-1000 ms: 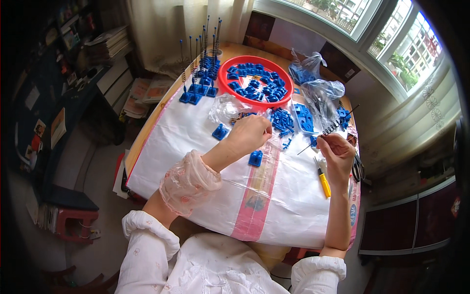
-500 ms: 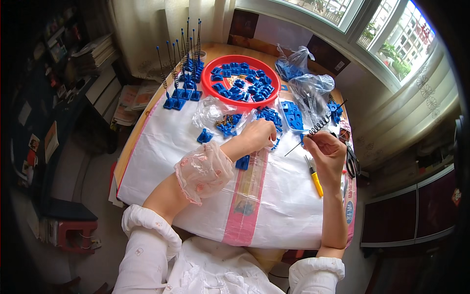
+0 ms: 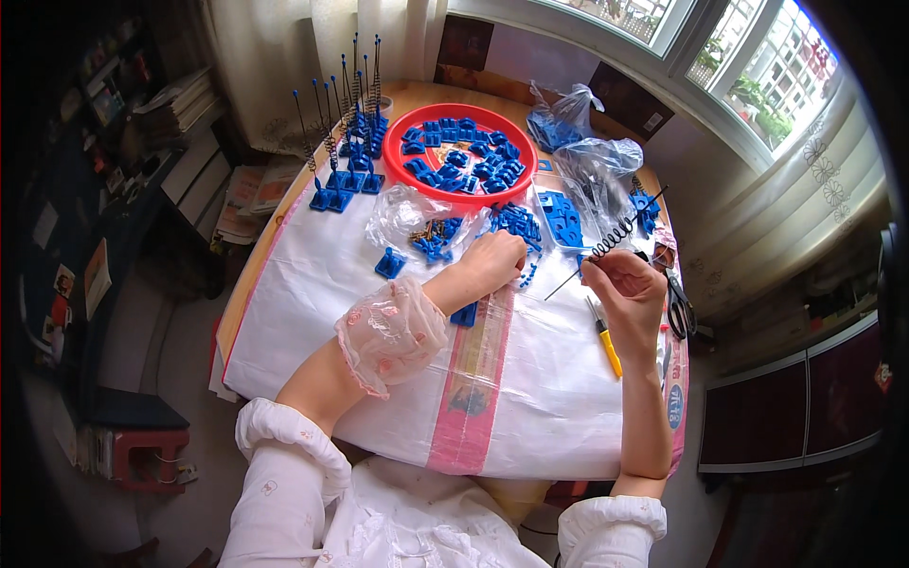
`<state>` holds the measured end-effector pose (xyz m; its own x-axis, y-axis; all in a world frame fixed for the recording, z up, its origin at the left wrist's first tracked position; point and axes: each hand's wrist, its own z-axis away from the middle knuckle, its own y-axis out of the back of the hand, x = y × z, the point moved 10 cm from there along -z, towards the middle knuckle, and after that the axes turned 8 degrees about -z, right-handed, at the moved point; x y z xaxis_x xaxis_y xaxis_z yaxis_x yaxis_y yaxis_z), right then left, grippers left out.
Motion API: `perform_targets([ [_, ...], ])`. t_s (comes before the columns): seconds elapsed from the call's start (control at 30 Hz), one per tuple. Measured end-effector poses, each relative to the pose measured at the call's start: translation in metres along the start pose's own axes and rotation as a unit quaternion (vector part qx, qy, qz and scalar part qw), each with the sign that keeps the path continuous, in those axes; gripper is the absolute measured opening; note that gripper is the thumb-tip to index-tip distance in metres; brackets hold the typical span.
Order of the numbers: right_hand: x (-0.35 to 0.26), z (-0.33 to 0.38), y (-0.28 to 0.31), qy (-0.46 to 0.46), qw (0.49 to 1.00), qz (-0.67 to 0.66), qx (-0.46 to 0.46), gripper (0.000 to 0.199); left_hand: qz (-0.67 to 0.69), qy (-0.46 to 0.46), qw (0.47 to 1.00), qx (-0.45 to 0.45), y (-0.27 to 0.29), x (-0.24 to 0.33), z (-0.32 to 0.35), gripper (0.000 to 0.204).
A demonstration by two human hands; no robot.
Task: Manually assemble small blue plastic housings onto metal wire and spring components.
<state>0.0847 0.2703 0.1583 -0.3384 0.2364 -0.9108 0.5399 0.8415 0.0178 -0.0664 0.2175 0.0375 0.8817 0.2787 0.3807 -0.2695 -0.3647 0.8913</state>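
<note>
Your right hand [image 3: 627, 289] pinches a spring-wrapped rod [image 3: 613, 239]; your left hand [image 3: 492, 262], grip unclear, seemingly picks small blue pieces [image 3: 517, 221]; next needs fingertip precision

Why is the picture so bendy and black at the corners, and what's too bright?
In the head view, the fisheye lens bends straight edges and leaves black corners; also in the head view, the window is brightest, partly washed out, the shelf is murky, and the right hand and its spring look fairly clear.
</note>
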Motion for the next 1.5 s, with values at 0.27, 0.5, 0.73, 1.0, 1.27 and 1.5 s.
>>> perform_targets([
  [0.27,-0.002,0.0,0.003,-0.005,1.0,-0.016,0.006,0.006,0.201,0.036,0.979,0.021,0.048,0.007,0.031,0.014],
  [0.5,-0.007,0.005,0.001,-0.015,0.998,-0.063,0.002,0.004,0.531,0.119,0.833,-0.103,0.034,0.022,0.098,0.017],
  [0.73,-0.021,0.021,-0.018,-0.004,0.995,-0.094,-0.021,0.009,0.685,0.16,0.704,-0.097,0.016,0.038,0.144,0.016],
  [1.0,-0.03,0.02,-0.004,0.033,0.997,-0.064,0.013,0.004,0.763,0.184,0.618,-0.041,-0.003,0.016,0.148,0.019],
  [1.27,-0.031,0.014,0.003,0.053,0.996,-0.062,0.039,0.002,0.749,0.19,0.631,-0.068,-0.004,0.021,0.139,0.018],
  [1.5,-0.031,0.01,0.013,0.052,0.995,-0.061,0.057,0.003,0.768,0.177,0.614,-0.033,-0.003,0.006,0.118,0.017],
])
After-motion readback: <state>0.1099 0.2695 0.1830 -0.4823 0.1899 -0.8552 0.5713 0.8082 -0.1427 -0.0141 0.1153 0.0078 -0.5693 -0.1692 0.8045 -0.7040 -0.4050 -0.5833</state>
